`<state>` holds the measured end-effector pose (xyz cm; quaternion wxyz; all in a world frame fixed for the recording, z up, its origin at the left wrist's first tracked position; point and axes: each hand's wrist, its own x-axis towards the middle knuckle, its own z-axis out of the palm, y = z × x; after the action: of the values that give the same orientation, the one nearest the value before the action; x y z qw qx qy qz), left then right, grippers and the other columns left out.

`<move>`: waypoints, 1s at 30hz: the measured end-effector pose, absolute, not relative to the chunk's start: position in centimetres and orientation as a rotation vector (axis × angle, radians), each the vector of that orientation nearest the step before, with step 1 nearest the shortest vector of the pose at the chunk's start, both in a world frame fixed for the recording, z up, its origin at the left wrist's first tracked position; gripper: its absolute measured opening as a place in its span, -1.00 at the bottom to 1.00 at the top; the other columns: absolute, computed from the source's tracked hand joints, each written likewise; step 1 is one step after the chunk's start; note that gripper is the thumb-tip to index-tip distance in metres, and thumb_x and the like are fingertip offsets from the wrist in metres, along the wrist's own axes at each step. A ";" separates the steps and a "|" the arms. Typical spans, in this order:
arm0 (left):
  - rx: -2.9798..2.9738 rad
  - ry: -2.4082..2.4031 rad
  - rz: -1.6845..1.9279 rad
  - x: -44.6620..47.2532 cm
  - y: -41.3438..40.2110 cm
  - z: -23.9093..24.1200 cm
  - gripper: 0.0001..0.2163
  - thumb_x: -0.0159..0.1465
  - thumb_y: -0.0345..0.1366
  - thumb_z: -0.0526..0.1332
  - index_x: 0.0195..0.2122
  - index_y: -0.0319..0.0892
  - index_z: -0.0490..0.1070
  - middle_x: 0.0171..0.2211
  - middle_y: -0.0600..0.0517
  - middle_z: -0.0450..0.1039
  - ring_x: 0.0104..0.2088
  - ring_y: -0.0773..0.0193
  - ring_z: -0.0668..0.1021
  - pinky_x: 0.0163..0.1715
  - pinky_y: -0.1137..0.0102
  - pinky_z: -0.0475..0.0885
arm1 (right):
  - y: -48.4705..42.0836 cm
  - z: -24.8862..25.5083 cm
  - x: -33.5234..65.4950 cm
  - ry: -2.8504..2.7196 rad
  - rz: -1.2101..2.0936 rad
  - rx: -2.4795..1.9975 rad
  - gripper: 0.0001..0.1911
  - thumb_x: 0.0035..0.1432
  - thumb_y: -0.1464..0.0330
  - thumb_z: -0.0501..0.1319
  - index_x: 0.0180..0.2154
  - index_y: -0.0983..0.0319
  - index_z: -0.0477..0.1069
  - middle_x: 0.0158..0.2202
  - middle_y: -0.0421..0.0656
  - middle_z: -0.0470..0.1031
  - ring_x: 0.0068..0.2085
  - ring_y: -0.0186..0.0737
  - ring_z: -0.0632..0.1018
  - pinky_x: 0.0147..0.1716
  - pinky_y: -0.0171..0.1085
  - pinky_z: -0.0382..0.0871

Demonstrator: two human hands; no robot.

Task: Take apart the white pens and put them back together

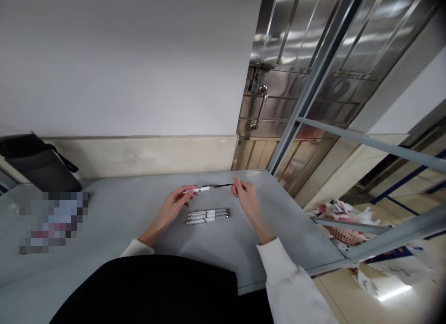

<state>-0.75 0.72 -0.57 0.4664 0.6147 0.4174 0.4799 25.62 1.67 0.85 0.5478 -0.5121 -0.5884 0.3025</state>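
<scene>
My left hand point(173, 204) pinches a white pen barrel point(202, 189) above the grey tabletop point(132, 208). From the barrel's right end a thin dark refill point(223, 185) runs across to my right hand point(246, 197). The fingers of that hand are closed on the refill's far end, whose tip they hide. Just below, several white pens point(208, 216) with dark tips lie side by side on the table, all pointing right. Neither hand touches them.
At the far left a black pouch with a strap point(42, 164) leans near the wall, with a blurred-out item point(54, 222) in front. A metal frame post point(313, 82) rises at the table's right corner. Past it, a basket of wrappers point(348, 233) sits low down.
</scene>
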 end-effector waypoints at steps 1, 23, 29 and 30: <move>1.523 1.028 1.168 -0.7 0.7 -0.5 -0.62 0.33 0.01 0.29 0.02 -0.14 0.60 -0.14 -0.11 0.63 -0.24 0.18 0.56 -0.35 0.38 0.47 | 1.6 0.9 25.5 -1.451 0.707 -1.213 -0.33 0.35 -0.13 0.06 -0.64 0.16 0.27 -0.61 -0.22 0.30 -0.50 -0.23 0.34 -0.42 -0.22 0.17; 1.614 1.125 1.127 -0.8 1.0 -1.0 -0.58 0.30 0.02 0.29 0.04 -0.13 0.63 -0.09 -0.09 0.68 -0.16 0.09 0.60 -0.32 0.36 0.47 | 2.9 -0.6 25.4 -1.381 0.793 -1.164 -0.65 0.27 0.12 0.06 -0.21 0.15 0.54 -0.28 -0.13 0.56 -0.23 -0.12 0.53 -0.17 -0.19 0.39; 1.575 1.135 1.151 -1.0 1.0 -0.7 -0.57 0.30 0.03 0.30 0.03 -0.16 0.62 -0.12 -0.12 0.67 -0.19 0.10 0.60 -0.33 0.36 0.46 | 2.4 0.1 25.4 -1.241 0.880 -1.030 -0.78 0.13 0.26 0.20 -0.18 0.14 0.51 -0.23 -0.16 0.55 -0.27 -0.17 0.49 -0.10 -0.17 0.39; 1.572 1.135 1.151 -1.0 1.0 -0.7 -0.57 0.30 0.03 0.30 0.03 -0.16 0.62 -0.12 -0.13 0.67 -0.19 0.10 0.59 -0.33 0.35 0.46 | 2.3 0.2 25.3 -1.236 0.897 -1.021 -0.78 0.13 0.26 0.21 -0.18 0.15 0.51 -0.24 -0.17 0.55 -0.27 -0.18 0.49 -0.10 -0.17 0.39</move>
<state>-0.96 1.00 -0.69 0.4290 0.6298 0.4548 0.4609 25.34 2.29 0.23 0.6067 -0.4418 -0.5348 0.3881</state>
